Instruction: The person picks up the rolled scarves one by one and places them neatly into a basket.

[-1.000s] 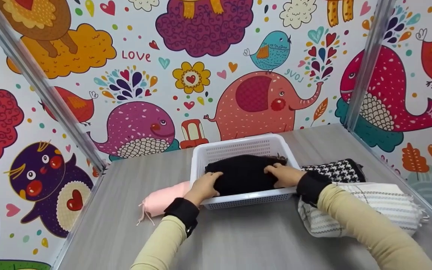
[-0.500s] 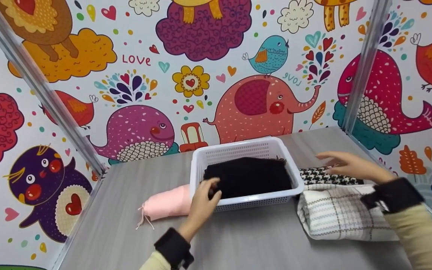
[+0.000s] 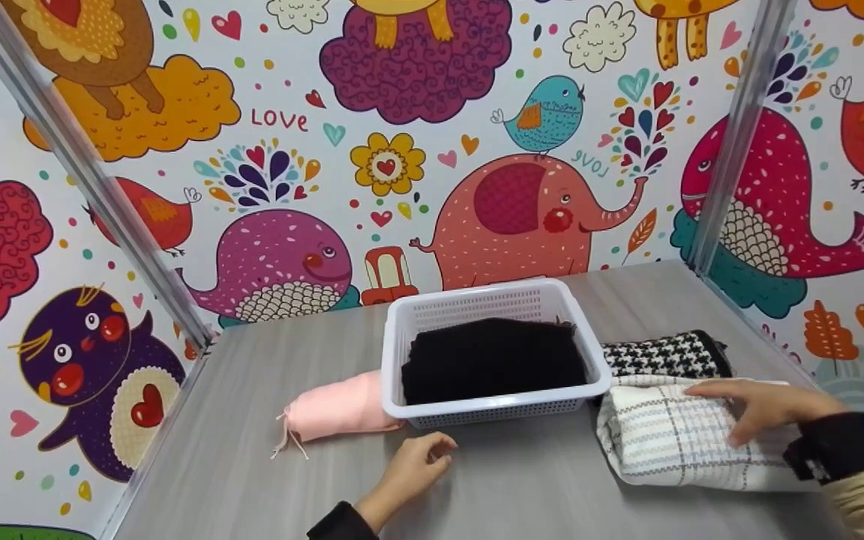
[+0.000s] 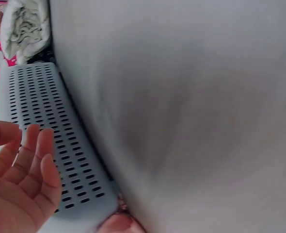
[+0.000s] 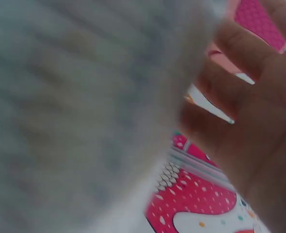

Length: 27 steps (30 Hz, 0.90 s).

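Observation:
My right hand point(image 3: 766, 409) is over the folded white plaid cloth point(image 3: 672, 435), fingers spread and only lightly bent; the head view does not settle whether they touch it. In the right wrist view that cloth point(image 5: 75, 116) fills the left side, blurred, beside the fingers. My left hand point(image 3: 413, 469) hovers near the table in front of the white basket point(image 3: 496, 405), its fingers loosely curled around nothing. The left wrist view has this hand point(image 4: 24, 179) beside the basket's slotted wall point(image 4: 46, 107). Folded black cloth point(image 3: 496, 360) lies inside the basket.
A rolled pink cloth point(image 3: 338, 405) with tied strings lies against the basket's left side. Behind the plaid cloth is a folded black-and-white houndstooth cloth point(image 3: 664, 354). Printed wall panels with metal posts point(image 3: 732, 150) bound the grey table point(image 3: 252, 375) at the back and sides.
Both hands have left the black cloth in the basket. The right went right and down to the plaid cloth. The left drew back toward the front of the table.

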Each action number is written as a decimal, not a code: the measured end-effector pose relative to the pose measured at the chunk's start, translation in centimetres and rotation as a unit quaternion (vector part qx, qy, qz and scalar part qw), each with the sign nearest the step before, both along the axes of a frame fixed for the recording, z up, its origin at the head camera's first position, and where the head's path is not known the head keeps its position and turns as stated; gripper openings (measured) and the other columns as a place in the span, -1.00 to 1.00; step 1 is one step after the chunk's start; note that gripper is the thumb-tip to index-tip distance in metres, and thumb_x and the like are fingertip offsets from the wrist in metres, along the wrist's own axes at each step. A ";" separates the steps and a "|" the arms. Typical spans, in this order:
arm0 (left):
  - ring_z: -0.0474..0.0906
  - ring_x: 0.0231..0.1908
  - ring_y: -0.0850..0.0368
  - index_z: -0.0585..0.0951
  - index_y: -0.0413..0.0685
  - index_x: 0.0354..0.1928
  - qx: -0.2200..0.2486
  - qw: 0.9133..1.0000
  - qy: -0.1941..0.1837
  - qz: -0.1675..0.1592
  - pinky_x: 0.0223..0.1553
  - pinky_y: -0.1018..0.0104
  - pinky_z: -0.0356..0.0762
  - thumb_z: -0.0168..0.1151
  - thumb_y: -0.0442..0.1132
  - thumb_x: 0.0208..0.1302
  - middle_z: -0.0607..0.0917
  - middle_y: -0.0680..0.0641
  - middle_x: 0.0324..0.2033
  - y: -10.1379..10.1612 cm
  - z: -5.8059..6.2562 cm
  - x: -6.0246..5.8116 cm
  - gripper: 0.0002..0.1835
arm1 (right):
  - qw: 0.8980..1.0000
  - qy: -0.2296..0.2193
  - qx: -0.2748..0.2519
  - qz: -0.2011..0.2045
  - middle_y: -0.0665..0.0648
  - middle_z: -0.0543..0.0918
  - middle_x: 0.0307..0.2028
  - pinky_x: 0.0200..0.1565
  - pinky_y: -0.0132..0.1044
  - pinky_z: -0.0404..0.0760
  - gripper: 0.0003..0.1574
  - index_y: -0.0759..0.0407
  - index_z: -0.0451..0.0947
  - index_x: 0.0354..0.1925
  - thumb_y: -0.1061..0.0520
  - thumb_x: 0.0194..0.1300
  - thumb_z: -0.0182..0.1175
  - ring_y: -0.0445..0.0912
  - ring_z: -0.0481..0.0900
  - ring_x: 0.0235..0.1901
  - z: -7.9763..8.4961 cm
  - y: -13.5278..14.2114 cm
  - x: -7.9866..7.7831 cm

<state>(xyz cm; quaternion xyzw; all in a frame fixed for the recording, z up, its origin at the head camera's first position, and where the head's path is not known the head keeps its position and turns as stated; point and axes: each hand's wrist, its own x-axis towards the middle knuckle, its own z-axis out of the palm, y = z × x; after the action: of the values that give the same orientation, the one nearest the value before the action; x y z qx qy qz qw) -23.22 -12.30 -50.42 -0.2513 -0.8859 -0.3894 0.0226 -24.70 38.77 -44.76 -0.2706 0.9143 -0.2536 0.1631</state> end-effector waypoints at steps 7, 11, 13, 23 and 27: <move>0.44 -0.52 0.36 0.61 -0.17 -0.26 -0.007 1.000 -0.029 0.002 -0.47 0.47 0.42 0.16 -0.41 0.05 0.66 -0.01 -0.44 -0.4 -0.9 -0.3 -0.82 | 0.998 0.054 0.012 0.028 0.28 0.39 0.15 0.08 -0.15 0.28 0.08 -0.13 0.26 0.28 0.03 -0.30 0.41 -0.23 0.28 0.13 -2.1 -0.1 -0.8; 0.42 -0.58 0.39 0.61 -0.19 -0.24 -0.006 0.999 -0.043 -0.004 -0.51 0.48 0.42 0.15 -0.41 0.05 0.66 -0.03 -0.45 -0.4 -1.1 -0.4 -0.81 | 0.999 0.031 0.006 0.019 0.33 0.38 0.15 0.09 -0.11 0.26 0.06 -0.13 0.27 0.28 0.03 -0.28 0.41 -0.24 0.27 0.13 -2.1 -0.2 -0.6; 0.42 -0.60 0.39 0.60 -0.19 -0.23 -0.012 0.999 -0.040 -0.006 -0.53 0.47 0.41 0.15 -0.42 0.05 0.66 -0.04 -0.47 -0.4 -1.1 -0.4 -0.80 | 1.000 0.017 0.009 0.004 0.37 0.36 0.16 0.10 0.02 0.26 0.06 -0.13 0.27 0.27 0.02 -0.29 0.41 -0.14 0.29 0.13 -2.0 -0.6 -0.4; 0.45 -0.54 0.35 0.58 -0.11 -0.14 -0.091 0.995 -0.043 -0.010 -0.51 0.44 0.40 0.16 -0.32 0.10 0.65 0.04 -0.46 0.3 -0.4 0.1 -0.76 | 0.999 -0.016 -0.016 0.025 0.32 0.38 0.14 0.05 0.11 0.30 0.04 -0.09 0.28 0.27 0.07 -0.27 0.41 0.02 0.35 0.07 -1.7 -6.2 0.2; 0.46 -0.52 0.37 0.54 -0.12 -0.07 -0.084 0.995 -0.035 -0.039 -0.48 0.46 0.42 0.17 -0.20 0.17 0.66 0.04 -0.42 0.6 -0.1 0.3 -0.71 | 0.998 0.017 -0.021 0.064 0.20 0.43 0.12 0.01 0.08 0.35 0.00 -0.08 0.29 0.25 0.04 -0.24 0.39 -0.04 0.38 0.04 -2.3 -9.7 0.3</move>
<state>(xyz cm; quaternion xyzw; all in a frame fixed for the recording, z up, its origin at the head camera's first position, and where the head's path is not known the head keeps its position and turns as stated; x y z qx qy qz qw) -22.90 -11.67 -50.48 -0.2726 -0.9052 -0.3230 -0.0447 -24.35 29.09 -47.05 -0.3363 0.8922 -0.2569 0.1577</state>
